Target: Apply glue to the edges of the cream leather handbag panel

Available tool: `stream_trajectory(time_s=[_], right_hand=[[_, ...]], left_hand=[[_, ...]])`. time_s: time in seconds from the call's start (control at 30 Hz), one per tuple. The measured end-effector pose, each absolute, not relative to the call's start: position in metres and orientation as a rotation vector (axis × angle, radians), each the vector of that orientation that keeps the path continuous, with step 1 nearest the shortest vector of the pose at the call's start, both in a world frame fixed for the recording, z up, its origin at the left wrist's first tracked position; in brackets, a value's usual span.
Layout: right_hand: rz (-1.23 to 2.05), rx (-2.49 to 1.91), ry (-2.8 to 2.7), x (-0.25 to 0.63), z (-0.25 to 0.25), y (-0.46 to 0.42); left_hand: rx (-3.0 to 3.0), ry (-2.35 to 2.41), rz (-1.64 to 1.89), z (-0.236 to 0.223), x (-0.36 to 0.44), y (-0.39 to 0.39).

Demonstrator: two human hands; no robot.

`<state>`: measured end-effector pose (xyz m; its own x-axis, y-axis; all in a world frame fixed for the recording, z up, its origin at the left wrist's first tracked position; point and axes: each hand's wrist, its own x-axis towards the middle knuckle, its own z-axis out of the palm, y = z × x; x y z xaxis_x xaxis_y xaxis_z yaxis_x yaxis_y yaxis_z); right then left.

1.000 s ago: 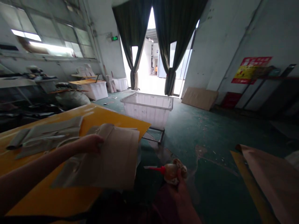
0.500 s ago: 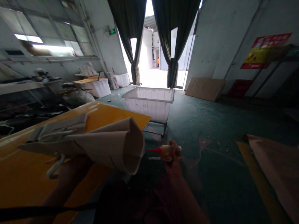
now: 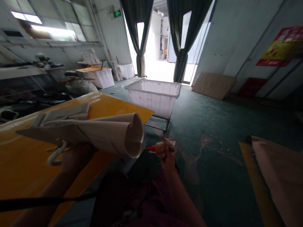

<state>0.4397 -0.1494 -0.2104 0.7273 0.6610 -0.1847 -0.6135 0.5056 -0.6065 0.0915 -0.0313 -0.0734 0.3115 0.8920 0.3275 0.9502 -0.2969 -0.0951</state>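
open green floor (image 3: pixel 210 176) to the right of the right hand (image 3: pixel 169 154), hardly any room between the red nozzle (image 3: pixel 150 148) and the curled beige piece (image 3: pixel 109 135), yellow tabletop (image 3: pixel 113 104) barring the left, white tub (image 3: pixel 153 102) standing ahead

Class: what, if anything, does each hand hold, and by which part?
Left hand: beige piece, from beneath, near its handle. Right hand: bottle, by its body behind the red nozzle.
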Motion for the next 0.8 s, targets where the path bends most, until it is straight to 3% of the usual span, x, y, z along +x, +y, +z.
stream_trajectory(time_s=[0.5, 0.8], right_hand=[[0.803, -0.804, -0.151, 0.432, -0.229, -0.156], [0.741, -0.734, 0.005, 0.433, -0.206, -0.135]], left_hand=[[-2.202, -1.733, 0.007, -0.069, 0.097, -0.035], [-2.279, -1.639, -0.100, -0.073, 0.093, -0.033]])
